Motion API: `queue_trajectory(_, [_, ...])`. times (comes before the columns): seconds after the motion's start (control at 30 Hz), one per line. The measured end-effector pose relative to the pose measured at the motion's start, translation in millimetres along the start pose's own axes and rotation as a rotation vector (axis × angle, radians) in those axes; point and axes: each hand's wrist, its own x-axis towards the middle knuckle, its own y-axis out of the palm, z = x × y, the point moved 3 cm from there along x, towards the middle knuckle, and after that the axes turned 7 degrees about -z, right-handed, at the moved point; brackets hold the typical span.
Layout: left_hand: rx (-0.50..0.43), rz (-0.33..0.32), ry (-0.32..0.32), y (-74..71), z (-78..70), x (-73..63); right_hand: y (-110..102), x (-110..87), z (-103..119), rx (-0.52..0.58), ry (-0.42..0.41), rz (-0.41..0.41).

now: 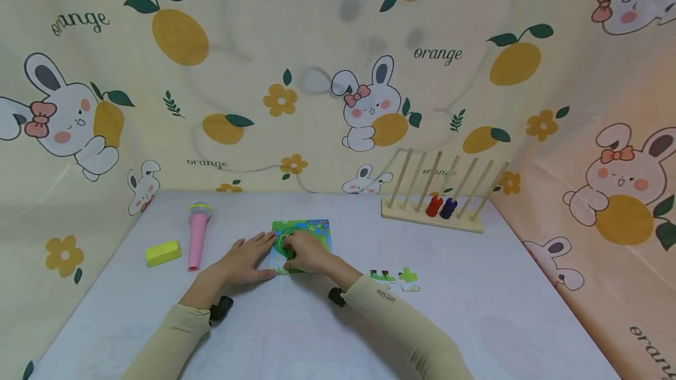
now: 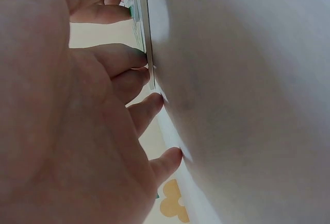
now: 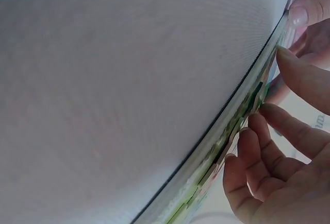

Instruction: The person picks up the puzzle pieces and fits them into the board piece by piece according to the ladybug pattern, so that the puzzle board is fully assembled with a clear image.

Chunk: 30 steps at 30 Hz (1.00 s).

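Observation:
A colourful jigsaw puzzle board (image 1: 315,226), mostly green and blue, lies flat at the middle of the table. My left hand (image 1: 245,261) spreads its fingers along the board's left edge and steadies it; in the left wrist view the fingertips (image 2: 139,62) meet the board's side. Over the board, my right hand (image 1: 310,253) bends its fingers down and pinches a green puzzle piece (image 3: 258,94) between thumb and forefinger, low against the surface. The other fingertips (image 3: 232,165) rest along the pieces. Part of the picture is hidden under this hand.
Loose puzzle pieces (image 1: 408,275) lie to the right of the board. A wooden peg rack (image 1: 433,219) with a red figure (image 1: 435,206) and a dark blue figure (image 1: 448,209) stands at the back right. At the left are a pink toy microphone (image 1: 197,236) and a yellow block (image 1: 164,253).

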Motion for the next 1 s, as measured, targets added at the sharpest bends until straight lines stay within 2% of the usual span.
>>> queue_trajectory(0.43, [-0.003, 0.005, -0.002, 1.4, 1.5, -0.4, -0.8, -1.0, 2.3, -0.016, 0.005, 0.0])
queue_trajectory(1.0, [-0.02, 0.001, -0.002, 0.3, -0.2, -1.0, 0.7, -1.5, 2.4, -0.09, 0.004, 0.006])
